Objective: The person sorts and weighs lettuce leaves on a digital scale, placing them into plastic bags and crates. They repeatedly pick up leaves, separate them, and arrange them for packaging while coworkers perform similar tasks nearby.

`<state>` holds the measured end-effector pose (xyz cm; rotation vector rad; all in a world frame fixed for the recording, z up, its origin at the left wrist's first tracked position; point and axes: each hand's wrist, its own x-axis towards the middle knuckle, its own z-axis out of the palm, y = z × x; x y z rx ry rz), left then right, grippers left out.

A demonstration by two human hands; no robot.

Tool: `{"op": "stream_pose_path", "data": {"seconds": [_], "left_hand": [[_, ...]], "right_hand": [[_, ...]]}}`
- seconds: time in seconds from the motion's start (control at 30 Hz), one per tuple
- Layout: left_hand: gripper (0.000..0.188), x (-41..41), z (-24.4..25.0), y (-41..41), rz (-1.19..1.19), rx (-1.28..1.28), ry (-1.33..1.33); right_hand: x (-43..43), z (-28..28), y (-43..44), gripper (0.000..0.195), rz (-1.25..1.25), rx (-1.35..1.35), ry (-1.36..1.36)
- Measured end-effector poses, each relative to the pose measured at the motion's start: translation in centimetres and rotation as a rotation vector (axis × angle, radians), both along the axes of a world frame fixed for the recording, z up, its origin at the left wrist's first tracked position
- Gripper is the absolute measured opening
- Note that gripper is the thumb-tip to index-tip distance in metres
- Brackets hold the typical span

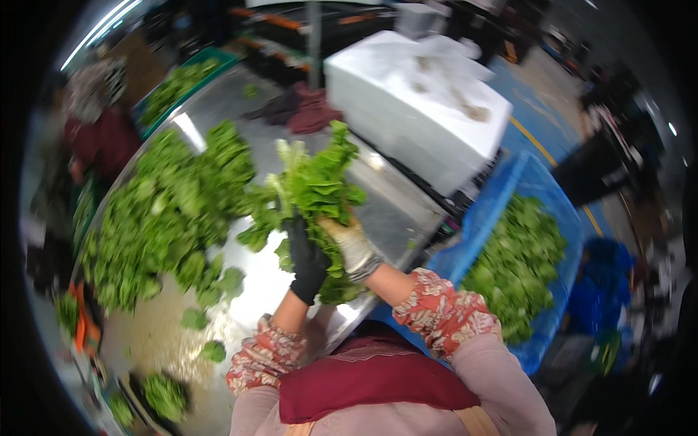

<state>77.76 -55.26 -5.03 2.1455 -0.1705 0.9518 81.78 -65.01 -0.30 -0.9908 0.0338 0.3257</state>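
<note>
Between my two hands is a bunch of leafy green lettuce (324, 185), its pale stems pointing away from me over the metal table (390, 201). My left hand (307, 259), in a black glove, grips its left side. A whitish knit glove covers my right hand (351, 245), which is closed around the bunch from the right. More green leaves hang below and between the wrists. A large heap of lettuce (174, 201) covers the table to the left, and its near edge reaches close to my left hand. The fingertips of both hands are partly hidden by leaves.
At right stands a blue-lined container (570, 223) full of lettuce leaves (512, 267). A white foam box (403, 103) borders the table's far right side, near a dark red cloth (313, 111). A green crate (218, 57) holds greens; another person (98, 125) is at far left.
</note>
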Motion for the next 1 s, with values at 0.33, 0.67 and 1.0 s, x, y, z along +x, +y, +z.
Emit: {"op": "stream_pose_path", "data": {"seconds": [0.33, 0.67, 1.0], "left_hand": [[0.073, 1.2, 11.3, -22.5, -0.79, -0.109, -0.263], [0.064, 0.3, 8.2, -22.9, -1.07, 0.231, 0.051], [0.043, -5.5, -1.2, 1.1, 0.078, -0.01, 0.319]], "right_hand": [[-7.7, 9.8, -23.5, 0.035, -0.59, -0.059, -0.243], [-13.2, 4.4, -46.5, 0.067, -0.387, -1.919, 0.509], [9.8, 0.6, -21.4, 0.046, 0.514, -1.689, -0.93]]}}
